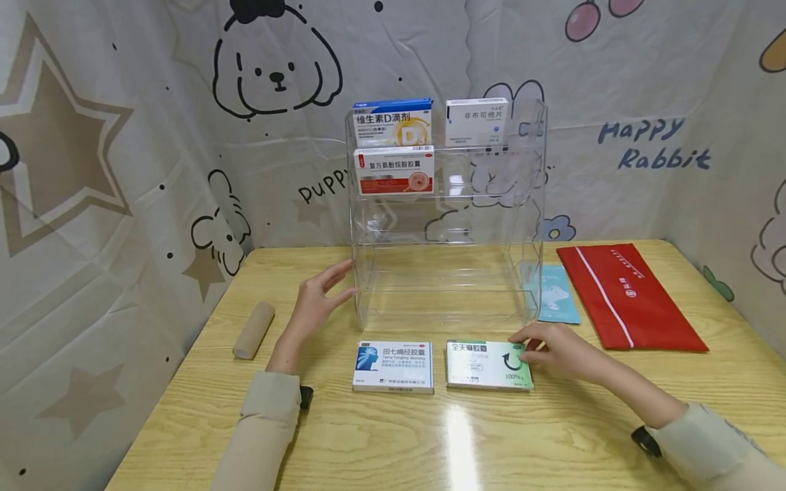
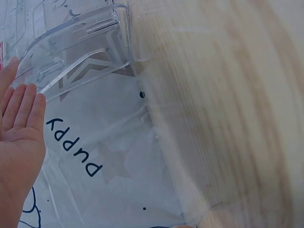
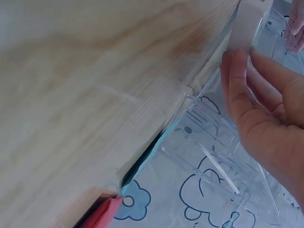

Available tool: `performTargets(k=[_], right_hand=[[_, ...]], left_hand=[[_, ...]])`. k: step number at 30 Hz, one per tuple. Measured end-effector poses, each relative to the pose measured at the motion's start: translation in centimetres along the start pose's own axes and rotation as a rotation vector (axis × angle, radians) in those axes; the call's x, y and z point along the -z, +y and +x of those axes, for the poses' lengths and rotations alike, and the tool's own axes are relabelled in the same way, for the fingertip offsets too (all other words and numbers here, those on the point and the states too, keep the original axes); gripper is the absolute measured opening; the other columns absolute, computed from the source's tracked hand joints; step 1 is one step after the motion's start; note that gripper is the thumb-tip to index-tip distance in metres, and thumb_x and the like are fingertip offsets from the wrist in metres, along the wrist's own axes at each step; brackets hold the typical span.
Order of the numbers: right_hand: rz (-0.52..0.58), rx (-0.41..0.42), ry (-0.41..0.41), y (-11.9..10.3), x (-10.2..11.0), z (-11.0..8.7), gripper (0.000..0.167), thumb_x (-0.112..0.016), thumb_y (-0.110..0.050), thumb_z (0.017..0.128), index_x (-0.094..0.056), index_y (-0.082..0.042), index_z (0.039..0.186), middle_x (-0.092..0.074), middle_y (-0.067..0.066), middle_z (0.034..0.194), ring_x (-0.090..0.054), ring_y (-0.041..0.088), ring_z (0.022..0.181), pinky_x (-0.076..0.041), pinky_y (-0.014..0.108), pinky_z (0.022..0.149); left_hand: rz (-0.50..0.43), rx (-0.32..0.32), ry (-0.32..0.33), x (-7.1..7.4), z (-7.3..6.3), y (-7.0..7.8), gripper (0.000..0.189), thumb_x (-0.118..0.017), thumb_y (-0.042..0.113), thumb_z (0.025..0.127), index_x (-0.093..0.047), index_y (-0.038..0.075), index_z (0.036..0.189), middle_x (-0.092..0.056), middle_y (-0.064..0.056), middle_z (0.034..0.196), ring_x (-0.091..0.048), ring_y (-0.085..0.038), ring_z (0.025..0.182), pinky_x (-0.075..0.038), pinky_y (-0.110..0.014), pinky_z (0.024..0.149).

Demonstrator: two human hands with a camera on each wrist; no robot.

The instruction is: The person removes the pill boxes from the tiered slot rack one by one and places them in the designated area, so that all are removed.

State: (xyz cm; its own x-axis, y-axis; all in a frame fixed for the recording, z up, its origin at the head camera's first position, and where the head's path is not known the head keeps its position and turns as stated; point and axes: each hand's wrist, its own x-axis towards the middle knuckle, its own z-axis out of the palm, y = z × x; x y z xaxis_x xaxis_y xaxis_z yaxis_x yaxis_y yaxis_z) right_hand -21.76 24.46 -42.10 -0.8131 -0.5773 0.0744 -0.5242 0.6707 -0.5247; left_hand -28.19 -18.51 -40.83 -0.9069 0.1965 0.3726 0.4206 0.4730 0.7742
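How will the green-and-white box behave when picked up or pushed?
Green-and-white box: probably stiff, given its straight edges and flat faces. Glare washing out some print hints at a slick face, so it may slip. Thin, wide shape: likely slides rather than rolls.

Glare streaks the table [image 1: 381, 436]; wrist views dim.

Booth-like workspace, cartoon-printed cloth [image 1: 405, 48] on three sides, wood-grain table [image 1: 393, 436], clear rack [image 1: 451, 278] holding medicine boxes [image 1: 393, 124]

Glossy rack [image 1: 447, 239], apparently plastic
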Motion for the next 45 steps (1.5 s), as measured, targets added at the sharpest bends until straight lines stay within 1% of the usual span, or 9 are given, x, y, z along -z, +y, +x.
performTargets(k=[4, 9, 15, 20, 22, 26, 32, 35, 45], right_hand=[[-0.007, 0.008, -0.007, 0.2, 0.0, 0.1, 0.02, -0.073, -0.006, 0.085, -0.072, -0.001, 0.104, -0.072, 0.008, 0.098, -0.066, 0.01, 0.081, -0.058, 0.019, 0.068], [-0.013, -0.001, -0.008, 0.3, 0.2, 0.2, 0.02, -0.073, -0.004, 0.084, -0.072, -0.002, 0.104, -0.072, 0.007, 0.098, -0.067, 0.01, 0.082, -0.058, 0.019, 0.069], [-0.017, -0.015, 0.001, 0.2, 0.4, 0.2, 0.023, -0.073, -0.004, 0.084, -0.07, -0.001, 0.106, -0.071, 0.005, 0.094, -0.065, 0.009, 0.081, -0.059, 0.019, 0.069], [0.004, -0.036, 0.072, -0.1, 1.0, 0.1, 0.025, -0.075, -0.007, 0.084, -0.07, -0.001, 0.108, -0.071, 0.008, 0.096, -0.064, 0.009, 0.081, -0.06, 0.019, 0.07], [0.01, -0.019, 0.11, -0.4, 1.4, 0.0, 0.026, -0.075, -0.007, 0.084, -0.069, -0.001, 0.108, -0.071, 0.01, 0.099, -0.064, 0.008, 0.082, -0.06, 0.02, 0.071], [0.004, 0.037, 0.193, -1.3, 2.3, 0.4, 0.027, -0.075, -0.007, 0.084, -0.069, -0.003, 0.11, -0.071, 0.009, 0.099, -0.064, 0.005, 0.083, -0.061, 0.02, 0.073], [-0.034, 0.157, 0.354, -2.6, 4.0, 2.4, 0.029, -0.076, -0.002, 0.081, -0.07, -0.006, 0.11, -0.072, 0.005, 0.096, -0.067, 0.01, 0.081, -0.06, 0.015, 0.072], [-0.05, 0.198, 0.405, -3.1, 4.8, 3.7, 0.031, -0.076, 0.001, 0.08, -0.069, -0.004, 0.11, -0.072, 0.006, 0.097, -0.068, 0.014, 0.081, -0.06, 0.014, 0.074], [-0.022, 0.192, 0.506, -4.8, 7.4, 8.4, 0.032, -0.074, -0.003, 0.084, -0.067, -0.001, 0.115, -0.069, 0.013, 0.105, -0.068, 0.022, 0.087, -0.052, 0.004, 0.076]], left_hand=[[0.0, -0.012, 0.001, 0.0, 0.0, 0.0, 0.052, -0.071, 0.01, 0.089, -0.055, 0.006, 0.138, -0.058, -0.016, 0.14, -0.055, -0.032, 0.131, -0.049, -0.033, 0.109], [-0.006, -0.023, 0.003, 0.0, 0.2, -0.1, 0.052, -0.071, 0.01, 0.088, -0.055, 0.006, 0.138, -0.058, -0.016, 0.14, -0.055, -0.032, 0.131, -0.049, -0.036, 0.109], [-0.008, -0.013, -0.002, 0.1, 0.3, 0.0, 0.052, -0.071, 0.01, 0.089, -0.055, 0.006, 0.138, -0.057, -0.016, 0.141, -0.054, -0.031, 0.132, -0.049, -0.034, 0.109], [-0.004, -0.005, -0.003, 0.1, 0.3, 0.0, 0.052, -0.071, 0.011, 0.089, -0.055, 0.005, 0.138, -0.057, -0.016, 0.141, -0.054, -0.031, 0.132, -0.048, -0.033, 0.109], [-0.003, -0.007, -0.002, 0.1, 0.2, 0.0, 0.052, -0.071, 0.011, 0.089, -0.055, 0.004, 0.138, -0.058, -0.016, 0.14, -0.054, -0.031, 0.132, -0.048, -0.033, 0.109], [0.0, -0.009, -0.001, 0.1, 0.2, 0.0, 0.052, -0.071, 0.011, 0.089, -0.055, 0.005, 0.138, -0.058, -0.016, 0.14, -0.055, -0.032, 0.132, -0.048, -0.034, 0.109], [-0.004, -0.016, 0.005, 0.1, 0.3, 0.1, 0.052, -0.071, 0.008, 0.088, -0.055, 0.004, 0.137, -0.058, -0.018, 0.139, -0.055, -0.034, 0.131, -0.049, -0.039, 0.109], [-0.003, -0.019, 0.007, 0.1, 0.2, 0.0, 0.052, -0.071, 0.007, 0.088, -0.055, 0.004, 0.137, -0.058, -0.019, 0.138, -0.055, -0.035, 0.13, -0.049, -0.041, 0.108], [-0.003, 0.011, 0.003, 0.1, -0.1, 0.0, 0.051, -0.071, 0.009, 0.089, -0.055, 0.006, 0.138, -0.058, -0.016, 0.14, -0.054, -0.033, 0.131, -0.049, -0.036, 0.108]])
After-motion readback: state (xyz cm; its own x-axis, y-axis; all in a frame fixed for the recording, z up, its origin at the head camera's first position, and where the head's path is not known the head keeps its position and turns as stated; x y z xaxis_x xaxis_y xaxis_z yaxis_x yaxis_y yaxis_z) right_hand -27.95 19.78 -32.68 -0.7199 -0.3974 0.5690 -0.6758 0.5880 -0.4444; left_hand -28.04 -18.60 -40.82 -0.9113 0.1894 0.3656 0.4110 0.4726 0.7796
